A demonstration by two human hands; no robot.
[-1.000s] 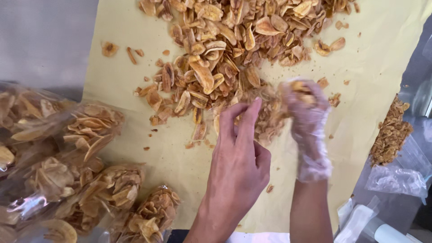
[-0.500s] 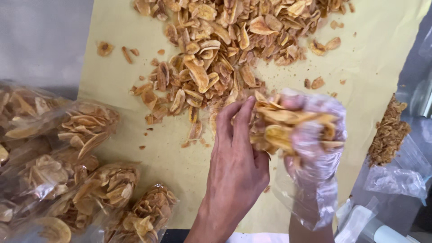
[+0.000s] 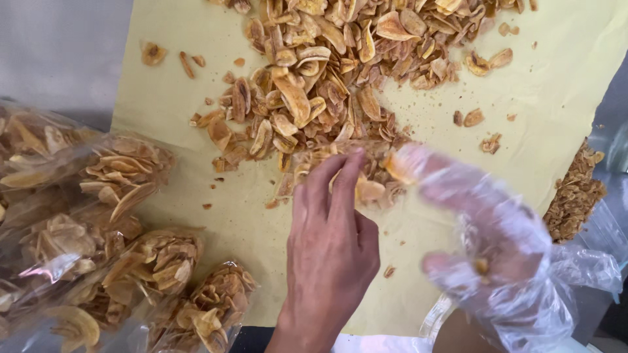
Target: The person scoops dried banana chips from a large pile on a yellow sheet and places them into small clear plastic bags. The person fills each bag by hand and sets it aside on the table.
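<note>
A big heap of fried banana chips (image 3: 340, 72) lies on yellow paper (image 3: 575, 85). My bare left hand (image 3: 330, 255) reaches to the heap's near edge. Its fingers are together and seem to pinch the mouth of a thin clear bag (image 3: 369, 189), with chips showing hazily through it. My right hand (image 3: 490, 242) wears a loose clear plastic glove and is blurred. It hovers just right of the bag, palm up and fingers spread, with a chip near its fingertips and a crumb on its palm.
Several filled clear bags of chips (image 3: 124, 176) are stacked at the left, over the paper's edge. A pile of darker crumbly snack (image 3: 575, 193) sits at the right edge beside more clear plastic. Loose chips (image 3: 154, 52) lie scattered on the paper.
My right hand scooped a handful from the heap and brought it to my left hand. Now it has drawn back, open, with the handful gone. My left hand stayed put.
</note>
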